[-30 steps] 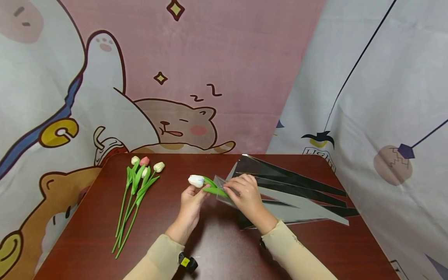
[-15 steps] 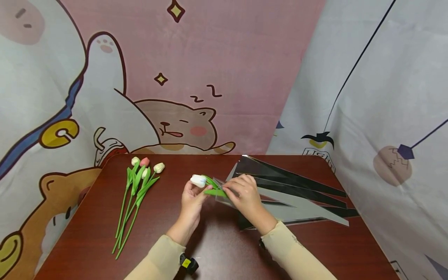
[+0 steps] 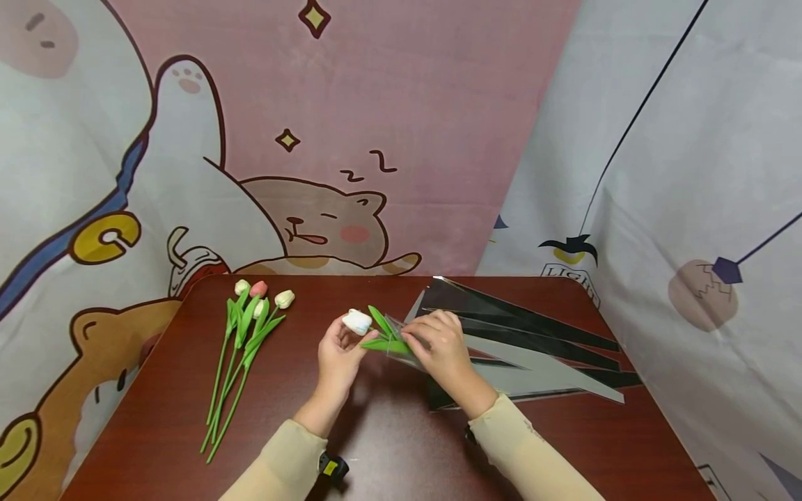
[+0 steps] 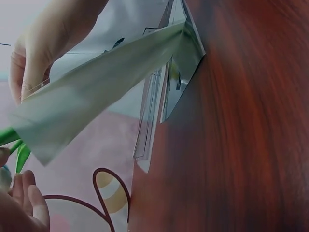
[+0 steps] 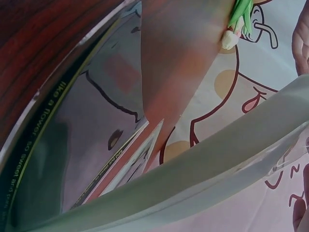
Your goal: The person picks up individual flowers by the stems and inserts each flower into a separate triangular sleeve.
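Observation:
A white tulip (image 3: 357, 321) with a bluish tinge lies between my hands, its stem end inside a flower sleeve (image 4: 91, 101) with a pale grey back and clear edge. My left hand (image 3: 337, 356) holds the tulip just below its blossom, fingers curled behind it. Green leaves (image 3: 379, 320) spread at the sleeve's mouth. With thumb and fingers my right hand (image 3: 441, 348) pinches the sleeve near that mouth. The sleeve's long body passes under the right hand and slants across the right wrist view. The stem inside is hidden.
More flower sleeves (image 3: 520, 316), black and grey, lie fanned out on the right of the brown table (image 3: 388, 445). Several tulips (image 3: 247, 334), white and pink, lie on the left. A cartoon-printed cloth (image 3: 407, 90) hangs behind the table.
The tulip's blossom has tipped and shifted slightly right, and one leaf now stands up apart from the other. My left hand has shifted slightly; my right keeps its pinch on the sleeve.

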{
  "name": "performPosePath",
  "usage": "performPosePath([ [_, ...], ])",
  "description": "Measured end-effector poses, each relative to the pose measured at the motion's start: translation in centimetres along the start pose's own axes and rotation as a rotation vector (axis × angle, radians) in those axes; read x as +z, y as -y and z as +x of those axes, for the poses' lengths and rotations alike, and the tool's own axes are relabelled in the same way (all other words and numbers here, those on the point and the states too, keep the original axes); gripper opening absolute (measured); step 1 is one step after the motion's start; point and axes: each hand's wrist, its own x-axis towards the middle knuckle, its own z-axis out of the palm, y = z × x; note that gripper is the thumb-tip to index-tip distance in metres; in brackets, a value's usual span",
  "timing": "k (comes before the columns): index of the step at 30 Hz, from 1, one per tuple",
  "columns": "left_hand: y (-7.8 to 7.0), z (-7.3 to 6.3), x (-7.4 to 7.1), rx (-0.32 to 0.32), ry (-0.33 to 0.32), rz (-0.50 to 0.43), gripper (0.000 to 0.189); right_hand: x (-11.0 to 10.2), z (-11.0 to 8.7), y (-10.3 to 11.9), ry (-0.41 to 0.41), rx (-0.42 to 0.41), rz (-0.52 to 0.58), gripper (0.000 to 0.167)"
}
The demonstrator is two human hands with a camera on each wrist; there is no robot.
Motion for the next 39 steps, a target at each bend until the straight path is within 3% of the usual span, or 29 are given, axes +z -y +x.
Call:
performPosePath([
  [8,-3.8,-0.8,-0.6,0.019,0.062,0.208,0.05,0.1,-0.1,-0.2,0.009,0.019,-0.003,0.007],
  [12,-4.5,-0.8,-0.9,-0.006,0.07,0.271,0.06,0.0,0.0,-0.2,0.004,0.028,-0.008,0.007],
  [19,-1.4,0.0,-1.7,0.028,0.03,0.249,0.059,0.0,0.0,-0.3,-0.004,0.035,-0.033,0.006],
  [26,-1.3,0.0,-2.0,0.049,0.04,0.27,0.038,0.0,-0.1,-0.4,0.0,0.041,-0.042,0.006],
  [33,-1.1,0.3,-2.5,0.084,0.024,0.34,0.036,0.0,0.0,-0.5,-0.005,0.044,-0.034,0.007],
  [39,-1.0,0.1,-2.3,0.121,0.024,0.307,0.034,0.0,0.0,-0.4,-0.003,0.053,-0.025,0.008],
])
